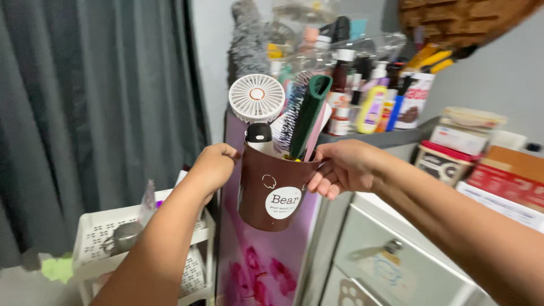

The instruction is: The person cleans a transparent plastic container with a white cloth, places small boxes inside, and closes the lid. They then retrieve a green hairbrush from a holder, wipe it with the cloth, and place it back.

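A dark brown plastic cup (272, 190) with a round white label hangs in the air at the middle of the head view. My left hand (212, 166) grips its left rim and my right hand (343, 167) grips its right rim. Standing in the cup are a small white hand-held fan (256, 99), a bristle hairbrush (290, 122) and a dark green handled tool (309, 110).
Behind the cup a grey shelf top (391, 137) is crowded with bottles and tubes (371, 107). Boxes (453, 150) are stacked at the right. A white perforated rack (107, 232) stands at lower left. A grey curtain (85, 102) hangs at left.
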